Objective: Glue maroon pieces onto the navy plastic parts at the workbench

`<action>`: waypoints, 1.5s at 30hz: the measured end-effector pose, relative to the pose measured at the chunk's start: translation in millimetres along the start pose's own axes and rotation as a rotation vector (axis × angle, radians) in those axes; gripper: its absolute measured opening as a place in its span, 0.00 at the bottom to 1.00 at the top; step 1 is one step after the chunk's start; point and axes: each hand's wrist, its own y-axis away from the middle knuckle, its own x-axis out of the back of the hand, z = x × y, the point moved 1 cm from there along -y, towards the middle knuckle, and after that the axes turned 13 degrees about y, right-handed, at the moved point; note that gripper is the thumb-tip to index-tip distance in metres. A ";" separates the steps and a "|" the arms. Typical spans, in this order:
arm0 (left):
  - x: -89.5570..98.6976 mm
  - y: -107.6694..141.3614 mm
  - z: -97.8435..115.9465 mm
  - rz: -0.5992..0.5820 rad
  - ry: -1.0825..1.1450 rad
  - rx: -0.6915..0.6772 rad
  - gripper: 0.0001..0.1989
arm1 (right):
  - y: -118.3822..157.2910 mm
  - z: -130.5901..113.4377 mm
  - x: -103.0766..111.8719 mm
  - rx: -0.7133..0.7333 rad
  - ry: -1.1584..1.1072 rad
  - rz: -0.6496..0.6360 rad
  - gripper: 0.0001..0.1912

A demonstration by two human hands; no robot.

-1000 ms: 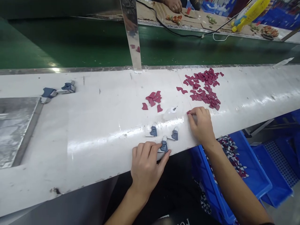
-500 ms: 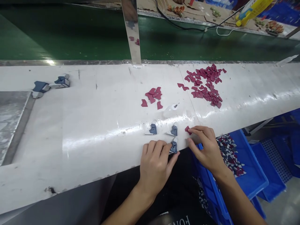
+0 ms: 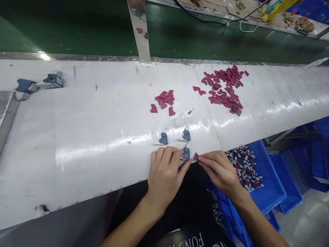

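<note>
At the table's front edge, my left hand (image 3: 166, 168) grips a small blue-grey plastic piece (image 3: 186, 153) between thumb and forefinger. Just right of it, my right hand (image 3: 219, 169) pinches a small maroon piece (image 3: 196, 156) in its fingertips, a short gap away from the blue-grey one. Two similar blue-grey pieces, one on the left (image 3: 163, 138) and one on the right (image 3: 186, 135), lie behind my left hand. Farther back rests a small translucent bottle with a thin metal tip (image 3: 184, 117).
A small group of maroon pieces (image 3: 162, 100) lies mid-table, with a larger pile (image 3: 229, 77) to its right. Two bigger blue-grey and white parts (image 3: 52, 81) sit at the far left. Blue bins (image 3: 272, 181), one holding many small pieces, stand below the right edge.
My right hand has brought the maroon piece left and toward me, close to the blue-grey piece; its thumb and fingers have closed together. My left hand keeps its hold. The view has shifted slightly.
</note>
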 end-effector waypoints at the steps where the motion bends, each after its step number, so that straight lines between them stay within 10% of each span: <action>1: -0.2 0.0 0.0 0.003 -0.005 -0.004 0.09 | -1.6 -2.2 1.2 -0.012 -0.047 0.005 0.22; 8: -1.0 0.4 -0.9 0.014 -0.043 -0.028 0.09 | -22.7 -10.2 16.3 -0.453 -0.278 -0.106 0.07; 20: -0.6 1.8 -0.4 -0.010 -0.002 0.015 0.08 | -47.9 -17.9 -5.2 -0.683 -0.726 -0.243 0.11; 39: -0.7 -0.1 0.0 -0.010 0.013 0.008 0.06 | -58.0 -28.0 -8.5 -0.496 -0.398 -0.279 0.07; 45: -0.4 0.1 -0.1 -0.027 0.002 0.000 0.07 | -47.9 -39.2 -11.3 -0.669 -0.460 -0.257 0.15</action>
